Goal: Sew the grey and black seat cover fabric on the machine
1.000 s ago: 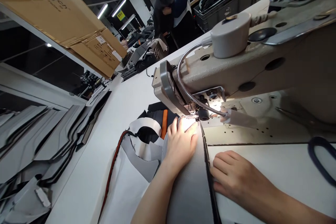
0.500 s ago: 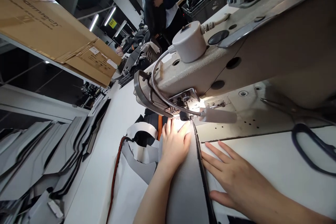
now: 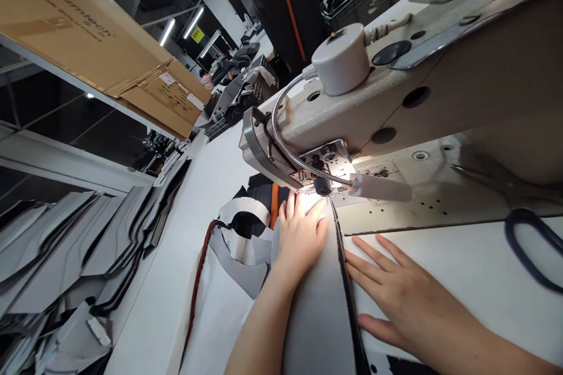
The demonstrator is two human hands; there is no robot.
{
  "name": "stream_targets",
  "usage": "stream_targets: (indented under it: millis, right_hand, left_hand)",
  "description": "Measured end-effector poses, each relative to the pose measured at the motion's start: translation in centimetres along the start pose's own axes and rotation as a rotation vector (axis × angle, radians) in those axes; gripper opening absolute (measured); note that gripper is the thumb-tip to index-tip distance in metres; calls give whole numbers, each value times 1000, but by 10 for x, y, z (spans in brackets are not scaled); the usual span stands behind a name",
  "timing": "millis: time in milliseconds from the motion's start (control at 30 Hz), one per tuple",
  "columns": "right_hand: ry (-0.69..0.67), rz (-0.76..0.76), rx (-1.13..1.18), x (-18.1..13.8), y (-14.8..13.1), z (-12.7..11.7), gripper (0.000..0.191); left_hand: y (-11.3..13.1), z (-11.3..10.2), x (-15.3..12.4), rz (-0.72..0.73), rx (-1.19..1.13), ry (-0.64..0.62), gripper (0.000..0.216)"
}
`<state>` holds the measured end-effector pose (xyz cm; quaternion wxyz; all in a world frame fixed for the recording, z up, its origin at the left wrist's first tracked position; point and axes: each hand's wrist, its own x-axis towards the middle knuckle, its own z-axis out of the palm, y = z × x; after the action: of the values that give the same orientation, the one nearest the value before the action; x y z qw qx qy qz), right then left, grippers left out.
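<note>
Left hand, centre of frame: palm down, fingers slightly apart, pressing flat on the grey fabric piece, grasping nothing that we can see. Right hand, lower right: fingers and thumb spread wide, fingertips at the fabric's dark edge. Grey fabric piece: lower centre, its far end under the needle area of the sewing machine, upper right. We list also: one orange strip, just beyond the left hand; one white lamp head, lit, right of centre; scissors, dark-handled, right edge; stacked grey panels, lower left; cardboard box, upper left.
</note>
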<state>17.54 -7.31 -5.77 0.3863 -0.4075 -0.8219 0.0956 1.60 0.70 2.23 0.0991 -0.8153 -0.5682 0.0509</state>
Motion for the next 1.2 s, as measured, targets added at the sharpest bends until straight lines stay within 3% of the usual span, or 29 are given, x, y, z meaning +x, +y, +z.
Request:
stream_targets:
  millis: [533, 767, 1000, 1200]
  right_hand:
    - [-7, 9, 20, -3, -3, -1, 51]
    - [58, 24, -6, -2, -7, -4, 35]
    - [86, -239, -44, 14, -2, -10, 20]
    - [36, -430, -130, 22, -4, -12, 31]
  left_hand:
    - [1, 6, -1, -4, 9, -2, 37]
    - [5, 10, -2, -14, -17, 9, 37]
    - [2, 12, -5, -6, -110, 39, 34]
    - [2, 12, -4, -4, -116, 51, 33]
